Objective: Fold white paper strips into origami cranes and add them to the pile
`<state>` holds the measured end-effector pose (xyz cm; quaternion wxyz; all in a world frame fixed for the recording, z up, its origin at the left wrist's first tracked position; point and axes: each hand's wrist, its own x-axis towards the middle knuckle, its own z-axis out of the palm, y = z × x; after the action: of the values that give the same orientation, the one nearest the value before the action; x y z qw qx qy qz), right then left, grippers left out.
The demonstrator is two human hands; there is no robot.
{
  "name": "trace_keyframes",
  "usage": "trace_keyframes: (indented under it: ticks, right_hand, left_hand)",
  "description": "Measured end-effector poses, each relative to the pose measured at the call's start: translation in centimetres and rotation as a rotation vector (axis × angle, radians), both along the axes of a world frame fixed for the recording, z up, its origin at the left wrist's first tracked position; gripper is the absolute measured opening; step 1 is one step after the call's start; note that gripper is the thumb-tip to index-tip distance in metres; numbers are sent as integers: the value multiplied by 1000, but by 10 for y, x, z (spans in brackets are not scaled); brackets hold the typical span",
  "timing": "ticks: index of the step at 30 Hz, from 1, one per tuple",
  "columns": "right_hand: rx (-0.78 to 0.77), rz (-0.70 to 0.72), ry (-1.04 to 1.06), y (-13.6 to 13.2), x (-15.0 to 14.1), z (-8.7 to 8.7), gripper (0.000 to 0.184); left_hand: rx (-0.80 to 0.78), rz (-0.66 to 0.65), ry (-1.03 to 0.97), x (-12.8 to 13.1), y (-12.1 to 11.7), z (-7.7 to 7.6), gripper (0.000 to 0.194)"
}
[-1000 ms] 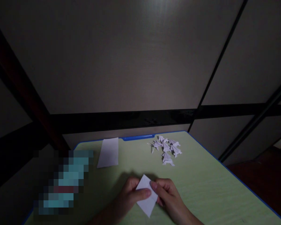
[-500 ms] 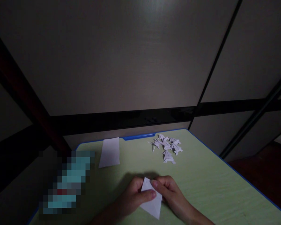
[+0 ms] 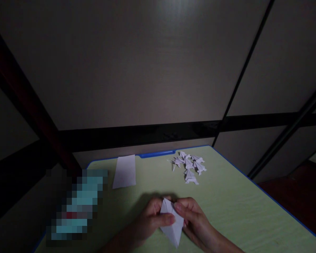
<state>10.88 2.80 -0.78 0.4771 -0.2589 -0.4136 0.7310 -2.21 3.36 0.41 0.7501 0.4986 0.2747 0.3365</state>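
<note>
A white piece of folded paper (image 3: 173,230) is held between my two hands above the near part of the table. My left hand (image 3: 158,215) pinches it from the left, its thumb lying across the front face. From the right, my right hand (image 3: 191,213) grips the upper edge with the thumb in front. Fingers of both hands behind the paper are mostly hidden. The paper has a pointed top and a pointed lower end, with a crease running down it.
Several folded white paper figures (image 3: 189,164) lie grouped at the table's back right. A flat stack or sheet of white paper (image 3: 124,171) rests at the back left. A blurred-out teal object (image 3: 81,203) is at the left edge. The green table (image 3: 242,203) has a blue rim, with cabinet panels behind.
The folded paper has turned slightly and looks narrower, its lower point shifted a little left. My right thumb has moved slightly right along its upper edge.
</note>
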Motion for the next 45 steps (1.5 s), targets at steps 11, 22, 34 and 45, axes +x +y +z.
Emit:
trace_keyframes:
  ticks: [11,22,34,45]
  right_hand:
    - [124,99,-337,6,12,-4,32]
    - [237,107,-474,6,14,1,34]
    - [248,79,-384,-4,10,-4,38]
    - [40,65,-98,7,5,-7,37]
  left_hand:
    - [-9,47,169,0,-2,0,25]
    - [63,126,213,2,-3,-10,26]
    - [-39,-6,94,-1,1,-1,22]
    - [-80,160,35,3,0,-5,19]
